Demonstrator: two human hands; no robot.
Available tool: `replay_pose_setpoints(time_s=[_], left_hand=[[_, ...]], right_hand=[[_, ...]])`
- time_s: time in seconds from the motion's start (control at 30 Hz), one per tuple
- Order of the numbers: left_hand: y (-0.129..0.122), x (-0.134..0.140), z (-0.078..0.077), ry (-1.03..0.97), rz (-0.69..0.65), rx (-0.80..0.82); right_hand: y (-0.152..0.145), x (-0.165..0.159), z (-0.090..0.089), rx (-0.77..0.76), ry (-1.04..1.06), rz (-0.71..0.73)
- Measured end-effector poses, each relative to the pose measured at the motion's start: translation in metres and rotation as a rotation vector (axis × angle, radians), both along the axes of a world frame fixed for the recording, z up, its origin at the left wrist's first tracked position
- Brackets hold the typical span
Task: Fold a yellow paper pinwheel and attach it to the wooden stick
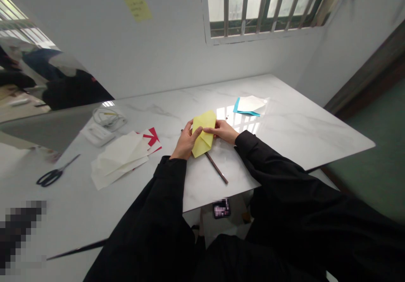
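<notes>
A folded sheet of yellow paper (204, 119) is held up over the white marbled table (316, 134). My left hand (186, 142) grips its left side, the thumb pressed on the front near a crease. From the other side my right hand (225, 131) pinches the right edge, its thumb meeting the left one close to the middle. Most fingers of both hands are hidden behind the paper. Below it lies a thin brown stick (218, 170), its upper part covered by the paper.
To the left lie white paper sheets (118, 157), red paper pieces (153, 136), black scissors (52, 176) and a white device with a cable (98, 134). White and blue folded paper (249, 106) sits at the back right. A yellow note (137, 6) sticks to the wall.
</notes>
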State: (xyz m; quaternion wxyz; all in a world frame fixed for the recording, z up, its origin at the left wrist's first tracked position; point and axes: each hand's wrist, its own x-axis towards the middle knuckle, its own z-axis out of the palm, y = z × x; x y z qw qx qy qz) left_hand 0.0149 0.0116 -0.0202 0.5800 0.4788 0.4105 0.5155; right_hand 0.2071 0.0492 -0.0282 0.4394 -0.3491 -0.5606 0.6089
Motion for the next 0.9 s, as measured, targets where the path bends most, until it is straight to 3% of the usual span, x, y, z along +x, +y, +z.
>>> replay_pose_setpoints(time_s=[0.23,0.4,0.6,0.9], left_hand=[[0.004,0.001,-0.007,0.131,0.046,0.042],[0.006,0.005,-0.008,0.023,0.077,0.027],[0.003,0.009,0.002,-0.152,-0.015,0.029],[0.002,0.010,0.009,-0.196,-0.037,0.058]], right_hand=[[0.004,-0.001,-0.001,-0.041,0.004,0.022],[0.005,-0.001,-0.002,-0.045,0.016,0.036],[0.008,0.001,-0.005,-0.070,0.056,0.029],[0.011,0.003,-0.006,-0.166,0.139,0.016]])
